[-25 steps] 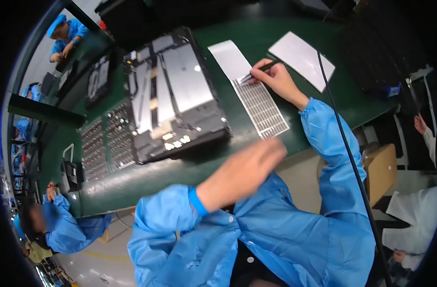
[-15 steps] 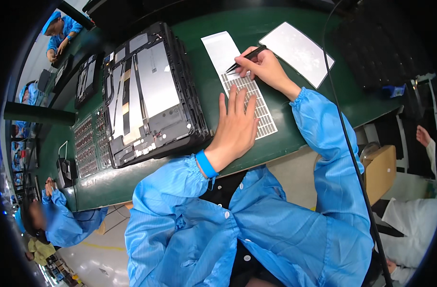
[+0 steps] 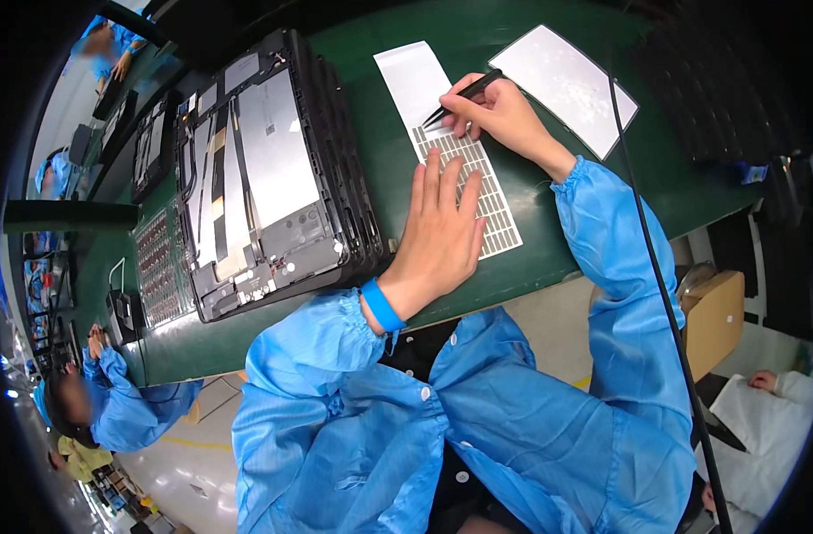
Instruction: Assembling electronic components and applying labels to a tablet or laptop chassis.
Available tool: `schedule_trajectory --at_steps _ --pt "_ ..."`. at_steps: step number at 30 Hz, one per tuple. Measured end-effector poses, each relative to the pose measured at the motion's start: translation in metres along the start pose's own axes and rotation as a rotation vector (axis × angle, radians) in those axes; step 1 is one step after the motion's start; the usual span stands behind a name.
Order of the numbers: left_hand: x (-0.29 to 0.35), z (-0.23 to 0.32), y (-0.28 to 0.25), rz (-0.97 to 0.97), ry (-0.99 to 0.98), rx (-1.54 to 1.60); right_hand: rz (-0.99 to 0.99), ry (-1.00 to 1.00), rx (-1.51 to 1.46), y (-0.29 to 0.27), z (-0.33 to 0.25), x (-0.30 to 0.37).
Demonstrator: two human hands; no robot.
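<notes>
On the green bench lies a long white label sheet [image 3: 412, 78], its nearer part covered with rows of small grey rectangular stickers. My left hand [image 3: 436, 233] lies over that part, fingers stretched out and spread, holding the paper down. My right hand [image 3: 511, 120] grips black tweezers [image 3: 470, 94]. Their tips are slightly apart, close above the sheet where the bare paper meets the sticker rows; I cannot tell whether they touch it. No sticker shows between the tips. To the left of my left hand stands a stack of black-framed device housings [image 3: 282, 151] with silver panels.
A white sheet [image 3: 566, 89] lies at the back right. A black cable [image 3: 642, 214] hangs across the right side. Trays of small parts [image 3: 161, 267] sit left of the stack, beside a small black stand [image 3: 123, 313]. A co-worker in blue [image 3: 126, 405] sits at left.
The tweezer tips show a little farther apart. My left hand stays flat on the label sheet. The whole view has shifted slightly.
</notes>
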State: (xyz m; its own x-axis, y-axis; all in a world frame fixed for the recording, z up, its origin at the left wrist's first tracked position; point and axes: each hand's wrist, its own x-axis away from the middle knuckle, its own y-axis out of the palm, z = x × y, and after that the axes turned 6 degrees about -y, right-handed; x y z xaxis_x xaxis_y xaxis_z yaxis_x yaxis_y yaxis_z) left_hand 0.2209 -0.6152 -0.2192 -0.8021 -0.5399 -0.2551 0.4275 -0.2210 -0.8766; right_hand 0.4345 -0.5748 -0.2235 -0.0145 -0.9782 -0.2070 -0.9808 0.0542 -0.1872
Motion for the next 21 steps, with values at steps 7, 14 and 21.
schedule_trajectory --at_steps 7,14,21 --pt "0.003 -0.003 0.003 0.033 -0.017 0.034 0.019 0.023 0.055 0.004 -0.003 -0.002" --pt "0.004 -0.006 0.008 0.064 -0.006 0.04 0.022 0.041 -0.009 -0.002 0.003 -0.004" --pt "0.006 -0.008 0.011 0.073 -0.001 -0.039 0.059 0.078 0.041 0.007 -0.005 -0.005"
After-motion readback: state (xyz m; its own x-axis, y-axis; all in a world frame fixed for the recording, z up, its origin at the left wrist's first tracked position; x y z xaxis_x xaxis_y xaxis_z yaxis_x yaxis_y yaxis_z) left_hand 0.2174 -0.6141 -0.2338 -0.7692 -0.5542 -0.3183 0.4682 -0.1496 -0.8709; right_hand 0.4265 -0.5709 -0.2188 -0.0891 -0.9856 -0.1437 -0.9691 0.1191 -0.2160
